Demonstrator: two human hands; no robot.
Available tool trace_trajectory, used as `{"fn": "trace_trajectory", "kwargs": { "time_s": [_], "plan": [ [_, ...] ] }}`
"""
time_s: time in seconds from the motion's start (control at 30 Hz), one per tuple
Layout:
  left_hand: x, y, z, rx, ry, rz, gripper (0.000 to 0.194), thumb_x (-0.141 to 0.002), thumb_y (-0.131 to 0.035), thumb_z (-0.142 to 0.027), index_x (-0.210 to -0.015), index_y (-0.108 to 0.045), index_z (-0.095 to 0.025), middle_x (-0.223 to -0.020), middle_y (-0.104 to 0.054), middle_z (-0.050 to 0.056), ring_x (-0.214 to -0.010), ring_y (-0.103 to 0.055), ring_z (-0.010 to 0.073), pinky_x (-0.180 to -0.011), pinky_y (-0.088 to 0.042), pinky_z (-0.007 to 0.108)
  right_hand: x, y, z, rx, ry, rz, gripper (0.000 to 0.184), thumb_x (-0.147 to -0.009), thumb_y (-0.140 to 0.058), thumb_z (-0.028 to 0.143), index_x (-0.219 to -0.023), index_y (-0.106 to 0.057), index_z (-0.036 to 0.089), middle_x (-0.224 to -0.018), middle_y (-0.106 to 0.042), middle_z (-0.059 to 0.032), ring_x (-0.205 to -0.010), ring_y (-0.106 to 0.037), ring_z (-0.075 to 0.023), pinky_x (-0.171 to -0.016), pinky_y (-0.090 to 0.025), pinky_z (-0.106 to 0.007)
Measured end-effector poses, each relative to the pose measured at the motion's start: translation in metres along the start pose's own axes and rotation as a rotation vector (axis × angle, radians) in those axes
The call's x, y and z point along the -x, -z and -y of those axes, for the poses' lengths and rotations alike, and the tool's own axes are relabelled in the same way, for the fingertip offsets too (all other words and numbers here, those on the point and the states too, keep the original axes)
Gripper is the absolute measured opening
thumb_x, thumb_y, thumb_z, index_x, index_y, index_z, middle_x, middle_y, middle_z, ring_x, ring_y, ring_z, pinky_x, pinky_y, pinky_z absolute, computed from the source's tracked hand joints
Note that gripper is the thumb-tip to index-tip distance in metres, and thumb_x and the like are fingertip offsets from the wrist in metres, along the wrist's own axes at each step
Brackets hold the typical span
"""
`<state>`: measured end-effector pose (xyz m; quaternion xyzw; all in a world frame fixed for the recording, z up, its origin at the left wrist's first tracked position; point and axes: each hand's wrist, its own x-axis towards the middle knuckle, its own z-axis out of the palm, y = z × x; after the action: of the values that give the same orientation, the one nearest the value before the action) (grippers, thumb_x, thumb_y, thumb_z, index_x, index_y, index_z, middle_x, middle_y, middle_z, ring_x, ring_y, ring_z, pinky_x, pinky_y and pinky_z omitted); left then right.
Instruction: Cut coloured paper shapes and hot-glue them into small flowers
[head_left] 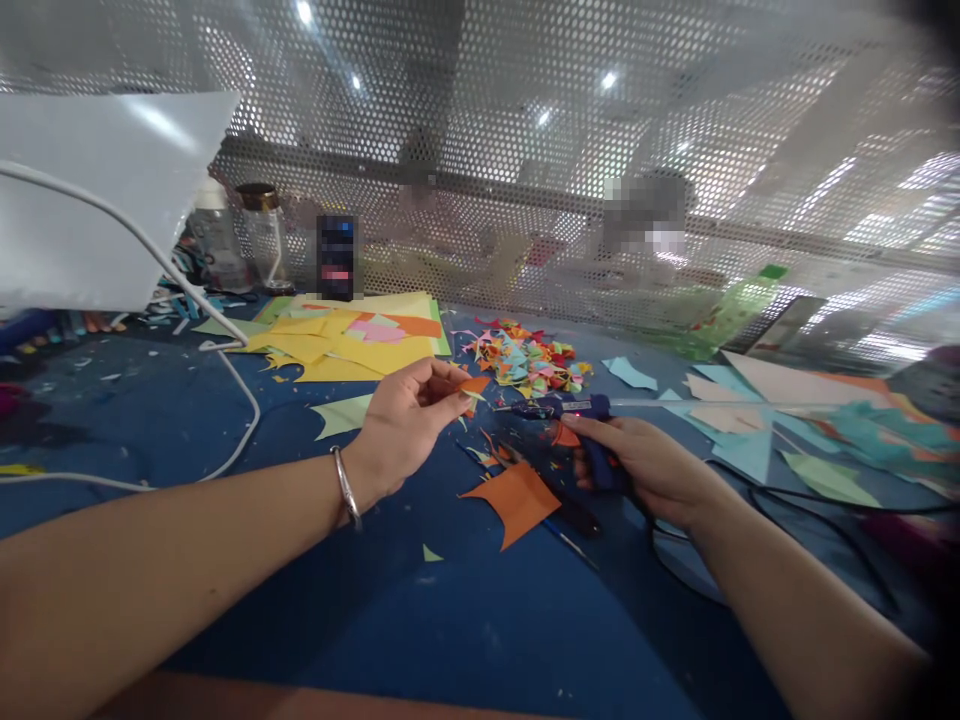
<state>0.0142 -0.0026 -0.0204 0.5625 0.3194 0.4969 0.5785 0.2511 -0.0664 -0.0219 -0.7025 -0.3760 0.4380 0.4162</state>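
Between the thumb and fingers of my left hand (409, 420) is a small orange paper piece (474, 385), with a bit of pale green showing beside it. My right hand (637, 455) is wrapped round the handle of a blue glue gun (574, 407), its nozzle aimed left at the paper and a little apart from it. A clear glue stick (675, 403) runs out of the gun's back end. Below the hands lies a curved-edge orange paper sheet (521, 500), by a dark-handled tool (574, 510) partly hidden under it. Past the gun sits a pile of small colourful folded paper pieces (525, 355).
Yellow paper sheets (337, 345) are stacked at the back left, with a phone (337, 258) upright behind them. Two bottles stand beside a white panel (97, 200). A white cable (244, 385) curves at left. Blue and pink papers (739, 420) and a black cord (817, 500) lie right.
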Motion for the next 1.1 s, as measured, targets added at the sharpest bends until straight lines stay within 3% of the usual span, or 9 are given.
{"fn": "trace_trajectory", "kwargs": {
  "time_s": [0.2,0.37,0.47,0.53,0.57,0.7,0.83,1.1],
  "plan": [
    [0.001,0.000,-0.001,0.002,0.024,0.017,0.016,-0.070,-0.074,-0.015,-0.082,-0.065,-0.018,-0.075,-0.062,-0.001,-0.069,-0.059,0.0095,-0.070,-0.049,0.026,-0.004,0.007,-0.002,0.184,0.047,-0.090,0.047,-0.072,-0.076,0.060,-0.057,-0.062,0.018,-0.053,-0.061,-0.0032,-0.046,-0.060,-0.0160,-0.044,-0.049,-0.027],
    [0.000,0.000,0.001,-0.005,0.018,0.033,0.017,-0.070,-0.074,-0.016,-0.084,-0.065,-0.017,-0.072,-0.062,-0.002,-0.068,-0.058,0.0094,-0.069,-0.048,0.026,-0.014,0.025,-0.001,0.746,0.217,-0.220,0.056,-0.077,-0.065,0.063,-0.042,-0.055,0.020,-0.038,-0.045,0.0004,-0.037,-0.042,-0.0124,-0.041,-0.028,-0.026],
    [0.001,0.000,0.001,0.007,0.044,0.046,0.017,-0.070,-0.075,-0.016,-0.083,-0.065,-0.016,-0.071,-0.063,-0.002,-0.068,-0.059,0.0099,-0.069,-0.048,0.026,-0.010,0.025,0.001,0.846,0.282,-0.316,0.049,-0.076,-0.064,0.063,-0.050,-0.061,0.022,-0.044,-0.052,-0.0015,-0.042,-0.046,-0.0152,-0.042,-0.025,-0.027],
    [0.002,0.000,0.001,0.024,0.076,0.069,0.017,-0.070,-0.076,-0.016,-0.082,-0.064,-0.016,-0.072,-0.064,-0.001,-0.068,-0.060,0.0100,-0.070,-0.048,0.026,-0.001,0.016,0.003,0.908,0.431,-0.454,0.041,-0.080,-0.061,0.060,-0.065,-0.066,0.023,-0.054,-0.059,-0.0020,-0.048,-0.052,-0.0175,-0.044,-0.029,-0.028],
    [0.003,-0.001,0.001,0.030,0.092,0.087,0.017,-0.070,-0.076,-0.017,-0.082,-0.064,-0.016,-0.072,-0.064,-0.001,-0.067,-0.060,0.0098,-0.069,-0.047,0.026,0.004,0.010,0.004,0.881,0.521,-0.459,0.036,-0.084,-0.060,0.056,-0.072,-0.068,0.023,-0.057,-0.060,-0.0016,-0.050,-0.054,-0.0176,-0.046,-0.033,-0.028],
    [0.005,-0.003,-0.001,0.055,0.144,0.184,0.019,-0.071,-0.079,-0.020,-0.081,-0.064,-0.014,-0.072,-0.064,-0.001,-0.065,-0.058,0.0087,-0.067,-0.046,0.024,0.023,-0.020,0.008,0.667,0.854,-0.233,0.023,-0.090,-0.060,0.042,-0.093,-0.069,0.021,-0.073,-0.062,-0.0019,-0.059,-0.057,-0.0146,-0.054,-0.046,-0.026],
    [0.007,-0.005,-0.001,0.028,0.148,0.248,0.016,-0.072,-0.076,-0.017,-0.081,-0.064,-0.014,-0.072,-0.065,-0.001,-0.066,-0.060,0.0091,-0.068,-0.047,0.024,0.034,-0.038,0.010,0.631,1.000,-0.071,0.019,-0.092,-0.061,0.033,-0.103,-0.069,0.019,-0.079,-0.062,-0.0027,-0.062,-0.058,-0.0132,-0.054,-0.049,-0.024],
    [0.011,-0.005,0.000,-0.022,0.192,0.240,0.014,-0.071,-0.075,-0.010,-0.078,-0.065,-0.015,-0.068,-0.066,-0.002,-0.061,-0.060,0.0088,-0.063,-0.047,0.023,0.042,-0.049,0.009,0.748,1.185,-0.075,0.012,-0.095,-0.057,0.021,-0.100,-0.068,0.018,-0.085,-0.068,-0.0036,-0.067,-0.063,-0.0132,-0.061,-0.049,-0.025]
  ]
}}
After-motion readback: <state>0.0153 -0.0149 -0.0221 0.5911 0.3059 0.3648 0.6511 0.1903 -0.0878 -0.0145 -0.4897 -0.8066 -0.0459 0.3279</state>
